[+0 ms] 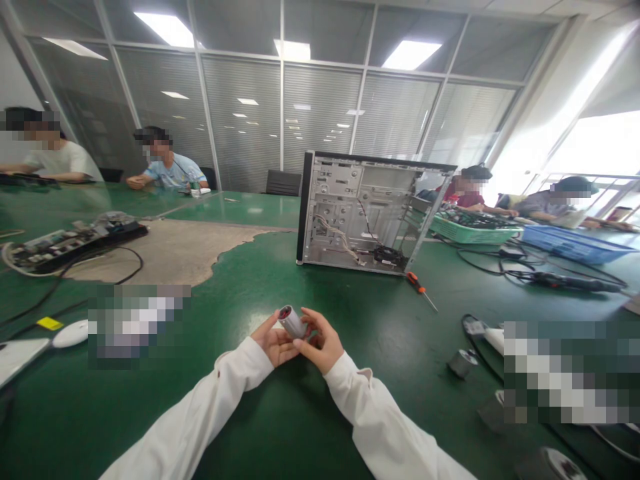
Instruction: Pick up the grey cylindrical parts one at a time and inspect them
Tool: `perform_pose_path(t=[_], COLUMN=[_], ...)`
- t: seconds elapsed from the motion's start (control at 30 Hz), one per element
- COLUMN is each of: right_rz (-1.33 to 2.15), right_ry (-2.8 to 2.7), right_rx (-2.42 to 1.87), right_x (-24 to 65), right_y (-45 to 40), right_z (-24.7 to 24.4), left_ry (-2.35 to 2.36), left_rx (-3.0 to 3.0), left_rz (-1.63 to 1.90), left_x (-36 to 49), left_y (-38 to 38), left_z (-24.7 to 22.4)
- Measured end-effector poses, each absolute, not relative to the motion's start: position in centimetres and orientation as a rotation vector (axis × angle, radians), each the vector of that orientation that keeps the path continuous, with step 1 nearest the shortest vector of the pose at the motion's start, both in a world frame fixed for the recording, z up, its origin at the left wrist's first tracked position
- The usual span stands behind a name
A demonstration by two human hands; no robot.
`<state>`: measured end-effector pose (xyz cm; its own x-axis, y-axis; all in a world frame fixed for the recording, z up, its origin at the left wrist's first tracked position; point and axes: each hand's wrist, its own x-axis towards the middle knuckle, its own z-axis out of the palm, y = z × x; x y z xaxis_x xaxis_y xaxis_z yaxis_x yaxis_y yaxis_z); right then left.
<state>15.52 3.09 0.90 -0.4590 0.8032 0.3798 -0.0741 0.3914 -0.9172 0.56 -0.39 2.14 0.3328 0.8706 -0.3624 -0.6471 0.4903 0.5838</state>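
Note:
A silver-grey metal cylinder [294, 324] with a dark and reddish open end is held between my two hands above the green table. My left hand [273, 345] cradles it from the left and from below, its thumb by the upper end. From the other side, the fingers and thumb of my right hand [324, 345] close on the lower end. Beyond them a computer case [360, 213] stands upright with its side off, showing cables and a black part inside. A screwdriver [419, 287] with an orange and black handle lies at its front right corner.
On the right lie a metal cylindrical part [464, 364], cables, a green basket [475, 232] and a blue basket [575, 244]. A circuit board assembly [80, 241], a worn brown sheet [195, 250] and a white mouse [71, 334] are left. Several people sit around the table.

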Motion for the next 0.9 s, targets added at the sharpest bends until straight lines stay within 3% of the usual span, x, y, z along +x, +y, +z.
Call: perform_pose_path(t=[0.9], right_rz=[1.413], right_ry=[-1.581], right_rx=[-0.569], right_x=[15.1], right_y=[3.5], right_z=[-0.2], left_ry=[0.952], left_rx=[0.115], left_rz=[1.43], left_x=[2.0], left_y=[-0.6], left_z=[3.8])
